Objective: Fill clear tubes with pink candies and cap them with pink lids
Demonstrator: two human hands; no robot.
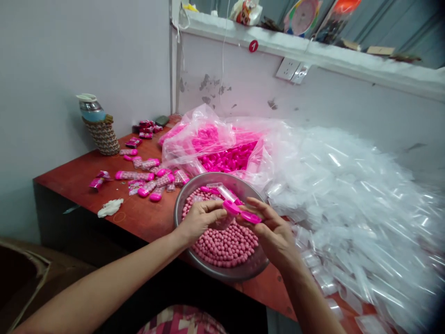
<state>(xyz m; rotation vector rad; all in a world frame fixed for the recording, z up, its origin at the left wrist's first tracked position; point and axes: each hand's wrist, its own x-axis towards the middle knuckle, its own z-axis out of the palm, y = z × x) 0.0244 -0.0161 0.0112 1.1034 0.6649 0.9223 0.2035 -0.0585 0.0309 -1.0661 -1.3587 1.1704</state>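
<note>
From my far-off seat, I see the left hand (203, 218) pinching a pink flip cap (231, 208) above a round metal bowl (239, 274); something clear shows under the cap, but I can't tell how far down it goes. The right hand (276, 234) is loose, its fingers spread apart by the cap's flipped-out lid (251, 217); I can't tell if it is gripping the lid. In the bowl are lots of round pink beads (225, 248) and a clear tube (225, 192) at the far side. Past the bowl, a see-through bag (215, 116) is full of pink caps (227, 158). To the right I see a big heap of clear tubes (354, 199). To the left, bead-filled tubes (135, 176) lie on the red table (79, 174), with a crumpled white tissue (110, 208) nearer and a bottle (92, 111) in a knitted cover (102, 135) farther back.
</note>
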